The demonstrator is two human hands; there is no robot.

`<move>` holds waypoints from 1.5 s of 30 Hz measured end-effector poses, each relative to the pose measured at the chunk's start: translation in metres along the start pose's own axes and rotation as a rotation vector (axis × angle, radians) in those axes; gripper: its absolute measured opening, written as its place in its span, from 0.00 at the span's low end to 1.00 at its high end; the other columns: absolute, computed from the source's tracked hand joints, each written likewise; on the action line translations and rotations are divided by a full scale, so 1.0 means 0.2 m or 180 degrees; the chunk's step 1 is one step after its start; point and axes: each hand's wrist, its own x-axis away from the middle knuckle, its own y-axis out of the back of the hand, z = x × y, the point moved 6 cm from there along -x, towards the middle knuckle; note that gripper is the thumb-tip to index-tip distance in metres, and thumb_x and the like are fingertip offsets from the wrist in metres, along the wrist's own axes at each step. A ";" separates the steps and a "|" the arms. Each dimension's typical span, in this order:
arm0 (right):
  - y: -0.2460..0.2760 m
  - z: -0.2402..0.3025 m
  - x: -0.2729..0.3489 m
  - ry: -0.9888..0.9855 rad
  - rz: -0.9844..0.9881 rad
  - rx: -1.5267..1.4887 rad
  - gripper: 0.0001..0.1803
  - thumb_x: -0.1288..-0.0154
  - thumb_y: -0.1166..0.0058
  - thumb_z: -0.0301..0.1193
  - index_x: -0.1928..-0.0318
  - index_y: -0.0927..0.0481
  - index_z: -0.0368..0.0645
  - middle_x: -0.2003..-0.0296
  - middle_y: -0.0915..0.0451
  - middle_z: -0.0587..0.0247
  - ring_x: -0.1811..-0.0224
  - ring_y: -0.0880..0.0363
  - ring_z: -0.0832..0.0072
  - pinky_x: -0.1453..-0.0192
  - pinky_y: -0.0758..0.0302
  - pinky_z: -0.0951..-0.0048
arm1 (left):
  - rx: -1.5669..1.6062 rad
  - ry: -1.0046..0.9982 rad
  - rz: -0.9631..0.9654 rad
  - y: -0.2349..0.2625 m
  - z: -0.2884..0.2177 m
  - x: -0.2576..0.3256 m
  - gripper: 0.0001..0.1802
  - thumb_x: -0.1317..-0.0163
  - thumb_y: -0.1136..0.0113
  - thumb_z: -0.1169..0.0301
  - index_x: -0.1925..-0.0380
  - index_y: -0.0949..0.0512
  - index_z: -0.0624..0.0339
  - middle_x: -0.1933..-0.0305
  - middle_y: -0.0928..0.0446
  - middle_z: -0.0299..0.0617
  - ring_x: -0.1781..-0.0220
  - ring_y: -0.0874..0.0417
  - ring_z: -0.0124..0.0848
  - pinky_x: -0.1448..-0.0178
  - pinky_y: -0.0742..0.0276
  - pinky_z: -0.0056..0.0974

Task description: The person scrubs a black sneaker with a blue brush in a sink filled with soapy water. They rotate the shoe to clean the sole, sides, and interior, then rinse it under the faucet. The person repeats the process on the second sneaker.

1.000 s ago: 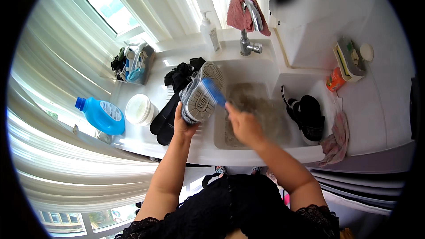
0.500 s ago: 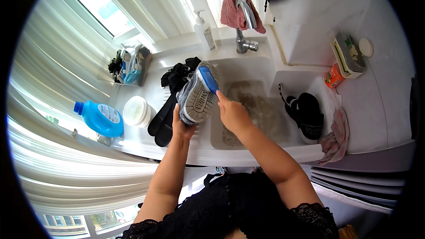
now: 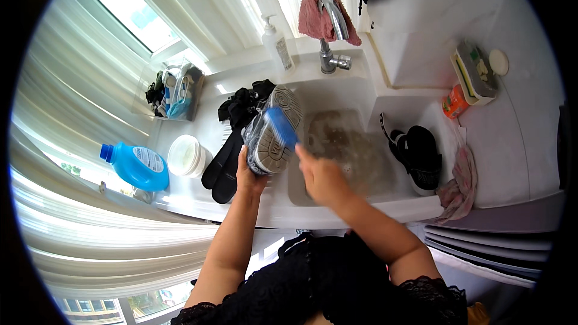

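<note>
Sneaker (image 3: 274,135), sole up, is sitting in our left hand (image 3: 250,171), whose grip is clamping its heel at the sink's (image 3: 361,204) left edge; our right hand (image 3: 322,177) is closing around a blue brush (image 3: 282,127) pressed on the sole. Beyond, a black shoe (image 3: 418,156) is lying on the worktop (image 3: 512,144).

There were two hands, the left hand (image 3: 250,174) and the right hand (image 3: 322,177); two shoes, one grey shoe (image 3: 274,132) and one black shoe (image 3: 419,155); one blue brush (image 3: 281,127); one blue detergent bottle (image 3: 133,165); one pump bottle (image 3: 276,45); one white tub (image 3: 186,155); and two pink cloths (image 3: 313,15)
</note>
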 end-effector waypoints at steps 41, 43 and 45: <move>0.10 -0.35 0.07 -0.0184 0.0177 0.0282 0.21 0.33 0.51 0.31 0.39 0.28 0.50 0.70 0.22 0.41 0.68 0.22 0.47 0.63 0.28 0.55 | 0.0160 0.0021 -0.0040 -0.01 0.01 0.00 0.30 0.32 0.54 0.51 0.38 0.35 0.60 0.39 0.29 0.47 0.37 0.28 0.42 0.31 0.37 0.49; 0.10 -0.33 -0.09 -0.0125 0.0155 0.0435 0.22 0.33 0.51 0.31 0.39 0.28 0.50 0.71 0.21 0.42 0.68 0.22 0.48 0.63 0.28 0.56 | 0.0121 -0.0022 -0.0090 -0.02 0.01 0.00 0.30 0.32 0.54 0.51 0.38 0.34 0.60 0.39 0.29 0.47 0.37 0.28 0.42 0.31 0.36 0.49; 0.07 -0.35 -0.22 0.0017 0.0098 0.0626 0.22 0.33 0.50 0.30 0.38 0.28 0.51 0.71 0.21 0.42 0.69 0.22 0.49 0.64 0.28 0.57 | 0.0127 -0.0047 -0.0101 -0.03 0.00 0.00 0.30 0.32 0.54 0.50 0.38 0.34 0.60 0.38 0.29 0.46 0.36 0.29 0.42 0.31 0.37 0.49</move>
